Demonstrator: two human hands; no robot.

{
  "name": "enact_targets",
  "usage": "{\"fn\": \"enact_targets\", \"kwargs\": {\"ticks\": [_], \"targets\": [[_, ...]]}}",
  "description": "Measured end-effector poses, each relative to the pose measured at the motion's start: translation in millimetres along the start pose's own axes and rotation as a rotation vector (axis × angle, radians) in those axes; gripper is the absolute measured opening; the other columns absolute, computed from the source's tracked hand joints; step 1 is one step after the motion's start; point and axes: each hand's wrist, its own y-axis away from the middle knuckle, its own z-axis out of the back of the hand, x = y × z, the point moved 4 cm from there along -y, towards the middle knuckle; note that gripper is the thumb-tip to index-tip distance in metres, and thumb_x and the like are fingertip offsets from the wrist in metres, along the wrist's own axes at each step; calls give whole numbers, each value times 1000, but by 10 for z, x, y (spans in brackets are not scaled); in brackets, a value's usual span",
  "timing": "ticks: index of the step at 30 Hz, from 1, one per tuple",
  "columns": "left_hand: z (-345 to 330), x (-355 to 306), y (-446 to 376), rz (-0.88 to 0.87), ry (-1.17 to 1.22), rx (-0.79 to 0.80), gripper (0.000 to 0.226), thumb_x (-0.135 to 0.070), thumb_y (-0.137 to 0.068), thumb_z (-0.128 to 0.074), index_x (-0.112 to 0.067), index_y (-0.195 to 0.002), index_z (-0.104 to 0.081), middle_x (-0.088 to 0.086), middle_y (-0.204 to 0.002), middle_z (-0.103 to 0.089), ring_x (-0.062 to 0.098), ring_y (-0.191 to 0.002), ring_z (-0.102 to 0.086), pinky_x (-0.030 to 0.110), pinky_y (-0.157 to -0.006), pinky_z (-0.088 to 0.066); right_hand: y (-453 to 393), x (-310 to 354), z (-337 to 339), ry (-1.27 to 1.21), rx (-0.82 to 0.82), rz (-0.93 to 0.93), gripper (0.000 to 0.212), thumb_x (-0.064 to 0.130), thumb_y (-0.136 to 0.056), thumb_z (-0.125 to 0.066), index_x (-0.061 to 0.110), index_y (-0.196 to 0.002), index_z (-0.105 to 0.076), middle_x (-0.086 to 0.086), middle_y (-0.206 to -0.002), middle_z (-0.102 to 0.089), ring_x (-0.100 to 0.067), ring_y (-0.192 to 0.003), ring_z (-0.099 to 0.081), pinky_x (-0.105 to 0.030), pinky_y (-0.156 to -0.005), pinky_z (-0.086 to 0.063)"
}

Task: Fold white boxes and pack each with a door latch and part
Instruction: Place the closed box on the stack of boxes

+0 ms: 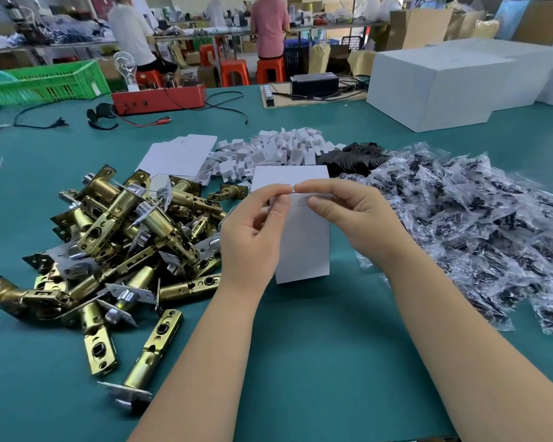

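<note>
Both hands up over the green bench (300, 362) now: the left hand (253, 231) and right hand (348, 215) each pinch the top edge of the white box (304, 247) between curled fingers, flap standing open. Best bet: crease squarely along the score and tuck evenly. Door latches (125, 237) are piled left, bagged parts (476, 224) right. No readable writing anywhere.

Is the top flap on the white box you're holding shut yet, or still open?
Open. The white box has its top flap standing up above the body, and the left hand and right hand pinch its top edge.
</note>
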Motion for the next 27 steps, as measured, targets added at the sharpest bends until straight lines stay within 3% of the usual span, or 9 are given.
{"fn": "enact_targets", "kwargs": {"ticks": [3, 7, 12, 18, 24, 27], "targets": [[23, 9, -14, 47, 97, -28, 14, -17, -89, -60, -27, -89, -70, 1, -68, -57, 12, -64, -47, 15, -57, -38, 5, 1, -3, -61, 16, -13, 25, 0, -92, -57, 22, -96, -69, 10, -97, -70, 1, -92, -64, -13, -80, -47], [51, 17, -33, 77, 135, 12, 22, -18, -86, -65, -37, -84, -75, 6, -72, -60, 21, -69, -48, 20, -64, -42, 6, -1, -4, -77, 16, -7, 23, 0, -91, -57, 19, -97, -68, 6, -97, -70, -1, -92, -64, -14, -81, -48], [74, -1, -36, 26, 70, 57, 14, -16, -86, -66, -27, -91, -73, -13, -72, -68, 1, -64, -55, 15, -64, -44, -4, 22, 45, -11, 46, 24, 26, 0, -88, -62, 23, -96, -70, 13, -94, -72, -3, -92, -65, -16, -84, -49], [52, -28, 7, -82, -61, 10, 10, -17, -89, -65, -25, -94, -69, -10, -83, -67, 1, -72, -59, 14, -67, -44, 2, 14, 42, -23, 40, 13, 22, 4, -88, -63, 23, -97, -71, 17, -90, -73, 1, -91, -65, -12, -80, -47], [55, -33, -1, -66, -56, -29, 14, -18, -91, -65, -32, -93, -67, -14, -79, -66, -4, -65, -55, 7, -63, -39, -11, -50, 12, -59, -87, -5, 17, 6, -82, -70, 21, -89, -73, 0, -90, -74, -14, -89, -67, -26, -83, -55], [61, -29, -10, -57, -38, -18, 15, -20, -90, -65, -35, -91, -68, -19, -74, -66, -2, -64, -55, 9, -63, -40, -20, -68, 23, -122, -71, -46, 13, 16, -77, -71, 19, -89, -74, 7, -88, -74, -7, -90, -67, -18, -80, -51]]}}
